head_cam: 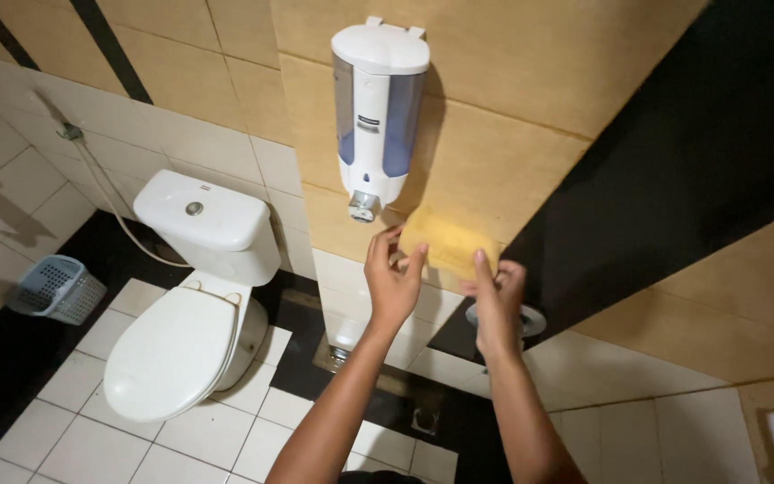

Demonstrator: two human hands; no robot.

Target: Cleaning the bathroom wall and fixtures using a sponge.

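A yellow cloth (448, 240) is being held flat against the tan wall tiles (512, 170), just below and to the right of the white soap dispenser (378, 108). The left hand (393, 278) is pinching the cloth's left edge with fingers curled around it, and the right hand (497, 300) is gripping its lower right edge, so both hands are closed on the same cloth. By the look of it the wiping is sitting at the stretch of wall under the dispenser; the dispenser body itself is not being touched, and the tiles above and to the left are showing no sign either way of being wiped.

The cloth's top left corner is lying very near the dispenser's metal nozzle (363, 206), which is leaving little room upward on that side. To the right, a black panel (674, 179) is cutting diagonally across and its edge is running just beside the cloth. Downward, the white tiles are offering open wall. To the far left, well apart, a toilet (185, 305) with its lid down and a pale blue basket (55, 289) are standing on the floor.
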